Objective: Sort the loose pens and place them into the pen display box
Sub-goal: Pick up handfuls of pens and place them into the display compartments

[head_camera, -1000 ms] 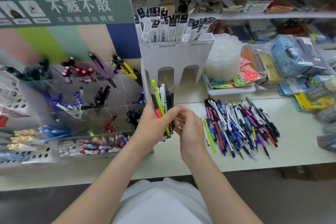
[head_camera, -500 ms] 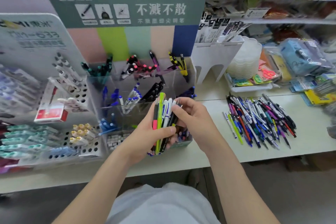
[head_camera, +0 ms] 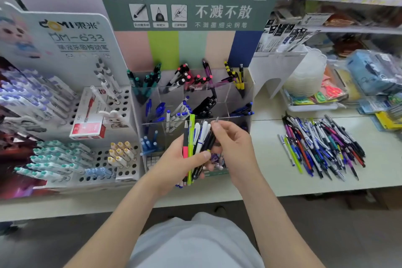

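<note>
Pens in a mixed bundle [head_camera: 196, 139] stand upright in my left grip [head_camera: 174, 165], fingers and thumb curled round them, at the centre of the frame just in front of the pen display box [head_camera: 247, 95]. My right grip [head_camera: 235, 148] pinches the top of one dark pen [head_camera: 210, 140] in that bundle, thumb and forefinger closed on it, the other fingers loosely bent. Sorting looks well under way but far from finished. The box's clear compartments already hold grouped green, pink, yellow, blue and black pens. A large loose pile [head_camera: 322, 148] lies on the tabletop [head_camera: 382, 159] at the right of the frame, well apart from the box. By my reckoning the bundle has to be dealt out pen by pen, then the pile taken up.
</note>
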The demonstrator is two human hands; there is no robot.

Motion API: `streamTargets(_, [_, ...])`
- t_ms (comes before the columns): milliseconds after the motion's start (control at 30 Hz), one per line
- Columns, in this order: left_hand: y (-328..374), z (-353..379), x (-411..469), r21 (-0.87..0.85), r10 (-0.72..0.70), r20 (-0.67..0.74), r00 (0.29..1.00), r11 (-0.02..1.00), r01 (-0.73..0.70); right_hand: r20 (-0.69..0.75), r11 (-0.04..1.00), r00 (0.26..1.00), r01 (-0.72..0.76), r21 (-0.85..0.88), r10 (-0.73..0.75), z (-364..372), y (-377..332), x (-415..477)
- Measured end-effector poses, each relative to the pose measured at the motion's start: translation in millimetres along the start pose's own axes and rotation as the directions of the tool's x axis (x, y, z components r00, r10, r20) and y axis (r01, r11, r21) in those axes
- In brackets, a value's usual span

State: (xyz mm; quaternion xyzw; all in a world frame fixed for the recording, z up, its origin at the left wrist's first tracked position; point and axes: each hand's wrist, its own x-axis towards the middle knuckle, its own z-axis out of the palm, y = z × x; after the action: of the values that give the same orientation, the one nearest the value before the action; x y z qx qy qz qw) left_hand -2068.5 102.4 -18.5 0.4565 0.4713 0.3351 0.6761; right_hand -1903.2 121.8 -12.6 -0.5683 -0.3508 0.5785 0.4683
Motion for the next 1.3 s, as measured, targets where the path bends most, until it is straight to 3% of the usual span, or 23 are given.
streamTargets(67, [0.3,-3.9,1.4,0.009,0.002,-0.001,1.000,1.000,-0.002,-0.157,0.994,0.982,0.107,0.016,-0.104,9.4,-9.3,0.7])
streamTargets(167, [2.1,-6.6,1.6,0.006,0.036,-0.048,0.998,0.999,-0.036,-0.361,0.927,0.868,0.374,0.027,-0.340,15.6,-28.4,7.6])
streamTargets(233, [2.5,-6.1,1.9,-0.051,0.048,-0.097,0.994,0.997,-0.054,-0.338,0.874,0.809,0.471,-0.115,-0.481,12.6,-38.3,18.9])
streamTargets(300, [3.4,-6.3,4.1,-0.117,0.059,-0.138,0.989,0.990,-0.076,-0.135,0.745,0.795,0.475,-0.469,-0.591,6.5,-45.1,33.6])
streamTargets(367, [4.3,-8.6,7.4,-0.172,0.059,-0.191,0.980,0.981,-0.092,0.094,0.549,0.859,0.402,-0.733,-0.503,3.1,-49.1,44.4])
streamTargets(433, [6.0,-11.5,10.6,-0.214,0.041,-0.245,0.969,0.972,-0.095,0.211,0.378,0.924,0.328,-0.866,-0.319,2.5,-55.8,50.1])
streamTargets(567, [5.9,-14.8,13.7,-0.252,0.011,-0.295,0.955,0.964,-0.089,0.339,0.041,0.940,0.337,-0.940,0.035,6.5,-67.4,65.0])
streamTargets(633, [6.6,-13.4,14.6,-0.242,0.026,-0.308,0.951,0.965,-0.105,0.371,-0.043,0.927,0.374,-0.926,0.060,8.8,-68.4,73.3])
streamTargets(700, [9.8,-9.7,15.0,-0.241,0.051,-0.317,0.947,0.961,-0.132,0.391,0.008,0.920,0.392,-0.920,-0.035,8.3,-74.1,74.9])
streamTargets(767, [12.6,-6.8,15.6,-0.264,0.074,-0.326,0.942,0.950,-0.166,0.416,0.128,0.888,0.444,-0.887,-0.198,5.8,-79.2,74.4])
streamTargets(900, [15.8,-4.5,18.0,-0.302,0.089,-0.341,0.936,0.932,-0.199,0.319,0.348,0.839,0.487,-0.801,-0.441,3.9,-69.7,75.4])
streamTargets(967, [18.6,-2.6,19.1,-0.329,0.086,-0.351,0.932,0.921,-0.209,0.345,0.342,0.815,0.526,-0.779,-0.465,5.3,-56.0,71.5])
streamTargets(1033, [22.4,1.4,21.1,-0.377,0.083,-0.365,0.927,0.897,-0.229,0.348,0.326,0.744,0.594,-0.736,-0.570,5.5,-43.8,64.0])
streamTargets(1100, [25.5,5.3,25.6,-0.414,0.076,-0.391,0.917,0.876,-0.249,0.207,0.448,0.723,0.599,-0.663,-0.659,2.4,-37.1,48.5])
streamTargets(1133, [27.0,7.5,28.4,-0.427,0.072,-0.406,0.911,0.866,-0.259,0.158,0.558,0.776,0.564,-0.609,-0.611,1.0,-35.1,39.2])
streamTargets(1200, [32.4,13.9,34.2,-0.456,0.060,-0.426,0.903,0.847,-0.272,0.182,0.785,0.920,0.392,-0.479,-0.348,-0.3,-30.7,22.2])
streamTargets(1233, [35.8,17.9,36.9,-0.474,0.054,-0.427,0.903,0.837,-0.274,0.217,0.847,0.947,0.310,-0.433,-0.235,-0.5,-27.7,15.9])
streamTargets(1300, [42.9,25.6,41.0,-0.491,0.054,-0.415,0.908,0.827,-0.273,0.214,0.892,0.956,0.270,-0.362,-0.203,-1.9,-22.0,9.8])
